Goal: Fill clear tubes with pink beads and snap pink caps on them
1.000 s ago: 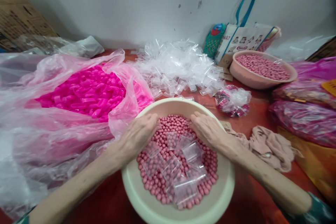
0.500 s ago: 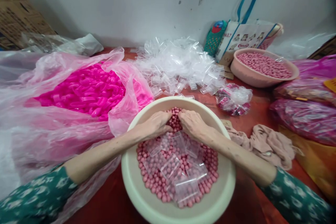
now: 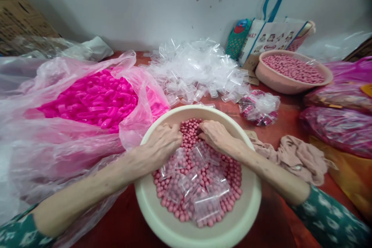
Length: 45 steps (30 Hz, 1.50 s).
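Inside the cream basin, round pink beads; both hands' grip unclear.

Premises: an informal small-goods packing station, probably home-based, not a factory line. Evidence: a red work surface set against a stained, bare wall; a heap of empty clear sachets; bulk pink beads in a cream basin and a second pink basin; an open sack of bright pink plastic parts; cardboard cartons; a shopping bag (personal item)
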{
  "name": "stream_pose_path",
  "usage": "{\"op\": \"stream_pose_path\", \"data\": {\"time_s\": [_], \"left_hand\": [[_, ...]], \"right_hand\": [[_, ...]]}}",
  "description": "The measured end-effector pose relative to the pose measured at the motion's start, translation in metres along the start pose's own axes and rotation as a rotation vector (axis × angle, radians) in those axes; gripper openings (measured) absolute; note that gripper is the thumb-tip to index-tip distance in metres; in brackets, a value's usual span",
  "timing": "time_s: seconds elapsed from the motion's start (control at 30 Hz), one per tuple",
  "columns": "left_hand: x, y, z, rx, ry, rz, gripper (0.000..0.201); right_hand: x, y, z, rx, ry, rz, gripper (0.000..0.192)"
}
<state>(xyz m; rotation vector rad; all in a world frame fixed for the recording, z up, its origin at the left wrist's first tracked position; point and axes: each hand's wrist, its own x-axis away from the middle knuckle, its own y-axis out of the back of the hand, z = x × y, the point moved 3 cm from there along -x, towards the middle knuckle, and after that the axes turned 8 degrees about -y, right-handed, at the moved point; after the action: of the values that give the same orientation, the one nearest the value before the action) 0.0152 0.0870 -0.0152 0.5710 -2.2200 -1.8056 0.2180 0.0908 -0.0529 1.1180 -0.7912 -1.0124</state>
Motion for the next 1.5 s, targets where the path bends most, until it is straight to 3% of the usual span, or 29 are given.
{"op": "stream_pose_path", "data": {"time_s": [0.1, 0.27, 0.4, 0.5, 0.67, 0.83, 1.0, 1.2, 1.5], "left_hand": [[-0.002, -0.007, -0.001, -0.045, -0.127, 0.046, 0.045], [-0.022, -0.022, 0.019, -0.001, -0.002, 0.041, 0.023], [-0.010, -0.020, 0.006, -0.019, -0.031, 0.078, 0.036], [-0.009, -0.018, -0.007, 0.032, 0.060, 0.094, 0.038], [-0.055, -0.030, -0.009, 0.182, 0.076, 0.066, 0.030], [-0.089, -0.038, 0.019, 0.334, 0.159, 0.006, 0.019], [-0.078, -0.035, 0.041, 0.555, 0.223, -0.056, 0.005], [-0.063, -0.031, 0.041, 0.760, 0.287, -0.065, 0.021], [-0.041, -0.021, 0.037, 0.539, 0.324, -0.113, 0.013]], "right_hand": [[0.000, 0.000, 0.002, 0.012, -0.010, 0.020, 0.013], [0.002, 0.008, 0.003, 0.066, -0.014, 0.069, 0.015], [0.012, 0.020, -0.001, 0.148, -0.042, 0.095, 0.013], [0.017, 0.027, -0.001, 0.205, -0.094, 0.111, 0.015], [0.000, 0.017, 0.005, 0.227, -0.158, 0.138, 0.012], [-0.010, 0.000, -0.007, 0.179, -0.204, 0.069, 0.028], [0.000, -0.005, -0.018, 0.095, -0.184, -0.011, 0.011], [0.005, 0.000, -0.017, 0.018, -0.112, -0.055, 0.013], [0.027, 0.015, -0.012, 0.087, -0.102, -0.041, 0.015]]}}
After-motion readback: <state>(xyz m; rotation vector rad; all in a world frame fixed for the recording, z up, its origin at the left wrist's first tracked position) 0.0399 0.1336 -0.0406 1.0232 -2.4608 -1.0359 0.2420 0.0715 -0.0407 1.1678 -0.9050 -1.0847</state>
